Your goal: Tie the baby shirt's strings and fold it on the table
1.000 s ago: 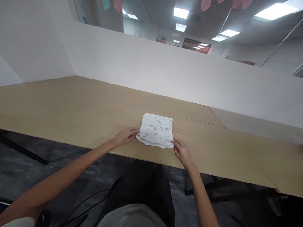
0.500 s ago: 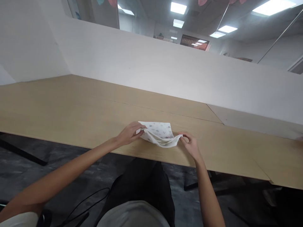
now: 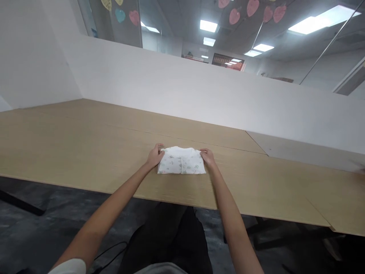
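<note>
Around your work there is one long wooden desk [image 3: 85,152] with a white partition [image 3: 171,87] along its far edge from 10 to 2 o'clock; nothing lies between you and the cloth. One folded white printed cloth [image 3: 181,165] sits flat near the desk's front edge at 12 o'clock. Your left hand [image 3: 155,155] pinches its far-left corner, your right hand [image 3: 207,157] its far-right corner, fingers seemingly curled onto the fabric. A dark cable [image 3: 110,253] trails on the floor at 7 o'clock.
</note>
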The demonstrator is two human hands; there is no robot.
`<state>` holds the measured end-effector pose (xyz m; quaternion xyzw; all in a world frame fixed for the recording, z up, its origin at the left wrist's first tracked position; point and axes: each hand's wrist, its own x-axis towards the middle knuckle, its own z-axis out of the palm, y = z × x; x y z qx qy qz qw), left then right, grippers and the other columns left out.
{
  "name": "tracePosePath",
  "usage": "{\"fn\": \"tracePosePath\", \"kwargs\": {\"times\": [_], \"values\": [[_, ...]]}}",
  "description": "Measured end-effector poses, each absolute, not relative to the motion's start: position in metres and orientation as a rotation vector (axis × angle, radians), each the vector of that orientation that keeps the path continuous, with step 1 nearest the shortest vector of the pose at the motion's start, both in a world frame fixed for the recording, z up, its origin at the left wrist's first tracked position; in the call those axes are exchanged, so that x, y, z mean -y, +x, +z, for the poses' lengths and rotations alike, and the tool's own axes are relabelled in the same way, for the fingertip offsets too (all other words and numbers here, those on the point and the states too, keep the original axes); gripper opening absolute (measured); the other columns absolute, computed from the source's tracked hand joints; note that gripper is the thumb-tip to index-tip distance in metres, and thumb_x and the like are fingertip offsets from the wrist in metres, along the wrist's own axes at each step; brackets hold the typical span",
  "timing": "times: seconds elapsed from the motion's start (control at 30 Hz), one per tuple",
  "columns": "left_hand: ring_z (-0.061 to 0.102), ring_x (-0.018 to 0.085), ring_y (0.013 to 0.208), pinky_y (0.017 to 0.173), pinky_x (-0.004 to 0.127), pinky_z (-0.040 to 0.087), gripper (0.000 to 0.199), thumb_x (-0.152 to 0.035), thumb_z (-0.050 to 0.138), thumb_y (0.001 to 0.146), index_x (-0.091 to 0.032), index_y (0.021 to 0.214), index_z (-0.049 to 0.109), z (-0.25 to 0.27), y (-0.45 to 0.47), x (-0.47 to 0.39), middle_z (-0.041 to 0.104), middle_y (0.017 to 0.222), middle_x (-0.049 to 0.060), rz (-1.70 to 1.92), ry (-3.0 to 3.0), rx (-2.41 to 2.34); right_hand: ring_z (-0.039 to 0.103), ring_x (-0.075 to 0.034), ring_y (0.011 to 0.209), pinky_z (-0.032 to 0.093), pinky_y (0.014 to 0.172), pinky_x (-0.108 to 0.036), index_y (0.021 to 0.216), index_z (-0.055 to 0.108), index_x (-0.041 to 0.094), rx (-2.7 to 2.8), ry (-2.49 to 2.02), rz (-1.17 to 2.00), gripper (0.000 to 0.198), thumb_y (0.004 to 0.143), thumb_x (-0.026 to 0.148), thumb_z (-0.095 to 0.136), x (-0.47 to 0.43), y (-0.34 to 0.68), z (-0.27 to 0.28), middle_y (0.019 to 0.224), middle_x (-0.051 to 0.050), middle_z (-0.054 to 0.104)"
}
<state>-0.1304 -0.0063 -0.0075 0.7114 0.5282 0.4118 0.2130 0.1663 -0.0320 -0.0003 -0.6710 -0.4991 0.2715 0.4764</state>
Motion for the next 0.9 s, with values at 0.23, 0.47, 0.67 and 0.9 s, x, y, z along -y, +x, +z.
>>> {"fn": "tracePosePath", "kwargs": {"times": [0.23,0.47,0.67,0.9], "values": [[0.058,0.020,0.072,0.068,0.032,0.046,0.049,-0.046,0.051,0.077,-0.013,0.112,0.058,-0.021,-0.133,0.002,0.063,0.079,0.005,1.116,1.973,-1.361,0.056,-0.014,0.066,0.042,0.059,-0.021,0.090,0.066,0.011,1.307,-1.672,0.533,0.033,0.063,0.021,0.051,0.029,0.175,-0.022,0.078,-0.006,0.066],[0.061,0.019,0.072,0.063,0.029,0.048,0.057,-0.040,0.062,0.069,-0.013,0.119,0.053,-0.022,-0.130,0.000,0.065,0.077,0.004,1.224,1.724,-1.131,0.055,-0.012,0.059,0.040,0.053,-0.021,0.095,0.065,0.014,1.091,-1.459,0.839,0.037,0.060,0.022,0.056,0.043,0.174,-0.010,0.073,-0.002,0.064],[0.062,0.021,0.078,0.071,0.031,0.048,0.043,-0.030,0.051,0.075,-0.014,0.115,0.059,-0.015,-0.132,0.006,0.068,0.086,0.007,1.227,1.856,-1.336,0.057,-0.014,0.064,0.044,0.058,-0.023,0.096,0.064,0.014,1.103,-1.430,0.857,0.033,0.064,0.020,0.056,0.044,0.168,-0.007,0.076,-0.003,0.065],[0.060,0.026,0.097,0.088,0.037,0.044,0.040,-0.028,0.039,0.085,-0.016,0.111,0.067,-0.006,-0.134,0.011,0.069,0.102,0.010,0.946,2.274,-1.640,0.060,-0.015,0.071,0.046,0.068,-0.025,0.090,0.066,0.012,1.436,-1.649,0.467,0.022,0.071,0.018,0.055,0.038,0.170,-0.014,0.080,-0.006,0.067]]}}
